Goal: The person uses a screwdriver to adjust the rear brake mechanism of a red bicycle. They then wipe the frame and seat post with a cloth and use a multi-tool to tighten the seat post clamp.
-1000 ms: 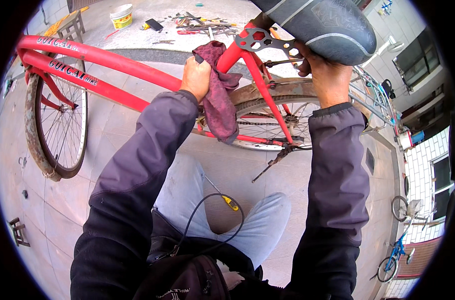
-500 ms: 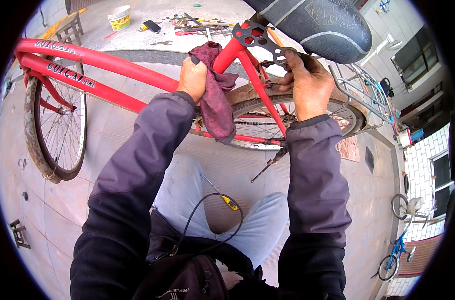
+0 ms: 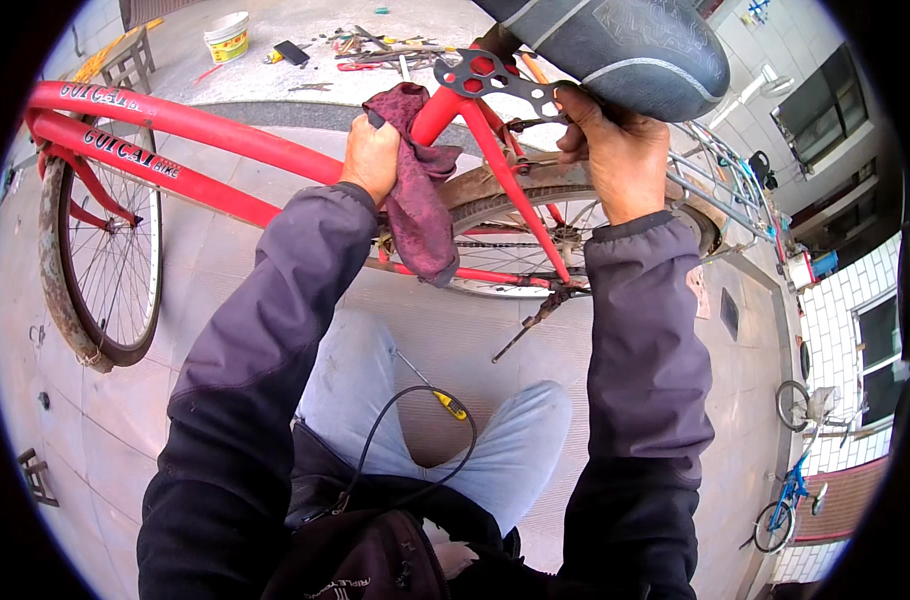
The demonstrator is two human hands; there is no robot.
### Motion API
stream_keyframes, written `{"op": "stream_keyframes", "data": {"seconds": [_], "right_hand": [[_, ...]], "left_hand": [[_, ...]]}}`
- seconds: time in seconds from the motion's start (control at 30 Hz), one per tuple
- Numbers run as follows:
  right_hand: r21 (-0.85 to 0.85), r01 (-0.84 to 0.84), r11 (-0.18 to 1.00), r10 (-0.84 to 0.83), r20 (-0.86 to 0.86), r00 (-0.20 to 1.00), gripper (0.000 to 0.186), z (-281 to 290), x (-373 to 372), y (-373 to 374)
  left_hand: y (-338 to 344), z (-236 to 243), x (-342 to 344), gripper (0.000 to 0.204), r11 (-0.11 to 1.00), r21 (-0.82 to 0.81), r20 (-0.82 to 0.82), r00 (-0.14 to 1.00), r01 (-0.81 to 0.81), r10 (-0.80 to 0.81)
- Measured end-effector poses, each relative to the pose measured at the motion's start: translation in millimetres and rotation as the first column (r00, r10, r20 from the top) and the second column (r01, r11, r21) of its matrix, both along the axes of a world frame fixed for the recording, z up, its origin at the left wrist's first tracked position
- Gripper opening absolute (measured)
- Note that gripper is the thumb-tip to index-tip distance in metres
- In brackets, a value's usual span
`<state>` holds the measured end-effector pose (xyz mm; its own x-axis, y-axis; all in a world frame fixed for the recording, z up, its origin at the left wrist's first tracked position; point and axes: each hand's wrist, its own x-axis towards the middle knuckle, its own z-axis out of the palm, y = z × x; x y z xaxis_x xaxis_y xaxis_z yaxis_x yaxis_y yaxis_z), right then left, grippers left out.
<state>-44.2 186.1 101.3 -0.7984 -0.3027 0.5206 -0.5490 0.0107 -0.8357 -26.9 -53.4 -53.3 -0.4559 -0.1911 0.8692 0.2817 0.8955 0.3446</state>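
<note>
A red bicycle [image 3: 215, 188] stands before me. My left hand [image 3: 371, 158] is closed around a dark red rag [image 3: 422, 215], against the frame beside the seat tube; the rag hangs down over the frame. Between the thumb and fingers of my right hand [image 3: 623, 165] is one end of a flat, dark bicycle wrench [image 3: 512, 84] with several hex holes. Its wider end lies over the top of the seat tube, just below the black saddle [image 3: 645, 55]. Whether it fits on a nut there, I cannot tell.
A yellow-handled screwdriver [image 3: 449, 405] lies between my knees, beside a black cable [image 3: 403, 393]. Beyond the bicycle are scattered tools [image 3: 390, 50], a black phone [image 3: 291, 52] and a white bucket [image 3: 227, 38]. A blue bicycle [image 3: 787, 495] stands far right.
The wrench has shifted left across the top of the seat tube, with my right hand bending that way. My left hand keeps the rag, and the whole view has swung slightly.
</note>
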Motion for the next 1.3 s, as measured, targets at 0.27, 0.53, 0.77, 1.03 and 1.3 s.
{"op": "stream_keyframes", "data": {"seconds": [0.27,0.53,0.77,1.03,1.3], "right_hand": [[0.060,0.052,0.997,-0.042,-0.157,0.987,0.014,15,-15,0],[0.068,0.127,0.989,-0.124,-0.051,0.991,0.012,-3,-1,-2],[0.020,0.019,1.000,-0.017,-0.101,0.995,0.013,2,-2,8],[-0.017,0.094,0.995,-0.096,-0.123,0.988,0.013,2,-10,2],[0.088,0.169,0.982,-0.139,-0.270,0.953,0.015,9,-16,4]], "left_hand": [[13,8,4,0.020,0.875,0.411,-0.072,0.967,0.253,-0.246],[6,-2,-1,0.018,0.942,0.288,-0.032,0.984,0.175,-0.173],[14,9,7,0.020,0.873,0.431,-0.065,0.973,0.228,-0.222],[16,12,8,0.024,0.834,0.483,-0.077,0.962,0.267,-0.264],[12,3,1,0.027,0.862,0.440,-0.071,0.966,0.252,-0.247]]}}
